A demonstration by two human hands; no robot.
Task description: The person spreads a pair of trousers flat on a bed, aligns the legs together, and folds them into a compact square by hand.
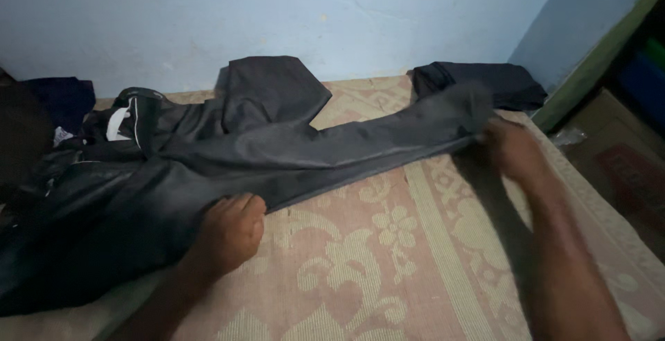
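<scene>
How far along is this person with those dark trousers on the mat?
Early on. Done: the trousers lie spread flat on the patterned mat, and a folded dark garment sits by the wall. In hand: the left hand presses near the seat, while the right hand has a grip on the leg end. Left: no fold shows in the trousers yet.

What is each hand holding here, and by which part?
Dark grey trousers: right hand grips the leg's hem end; left hand presses flat near the seat.
</scene>
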